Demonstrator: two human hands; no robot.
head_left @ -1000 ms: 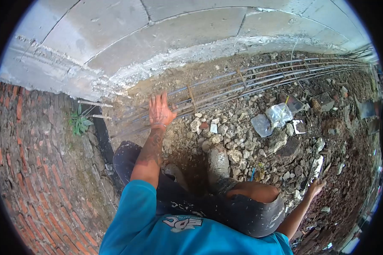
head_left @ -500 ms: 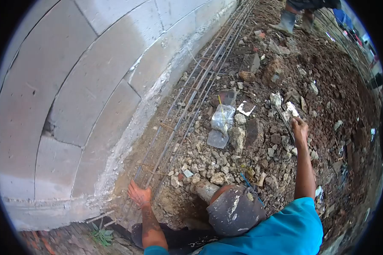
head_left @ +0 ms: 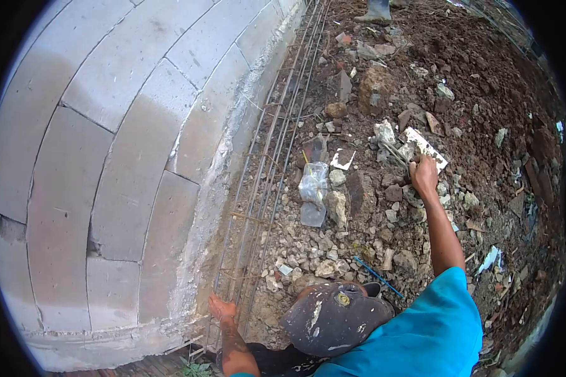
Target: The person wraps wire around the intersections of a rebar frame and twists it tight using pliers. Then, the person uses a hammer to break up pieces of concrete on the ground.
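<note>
My left hand (head_left: 222, 309) is at the near end of a long steel rebar cage (head_left: 250, 217), touching its left side. Its fingers look loosely extended, though part of the contact is hard to make out. Over the rubble to the right, my right hand (head_left: 425, 173) is closed around a thin two-armed metal tool (head_left: 396, 153), which looks like pincers. Its arms point up and left. Just beyond the knuckles lies a white flat piece (head_left: 426, 146), streaked with dark dirt. A paint-spotted dark cap (head_left: 333, 317) and a teal sleeve (head_left: 443, 314) fill the bottom.
A grey block wall (head_left: 132, 169) runs along the left beside the cage. Clear plastic packaging (head_left: 313, 191), stones (head_left: 337, 210) and a blue stick (head_left: 377, 275) lie on the ground. Another person's boot (head_left: 377, 9) stands at the top. Brown soil (head_left: 484, 81) is heaped at right.
The view has shifted, with more of the wall showing and less of the other person. My right hand and the tool have turned leftward. My left hand's fingers are less spread over the bars.
</note>
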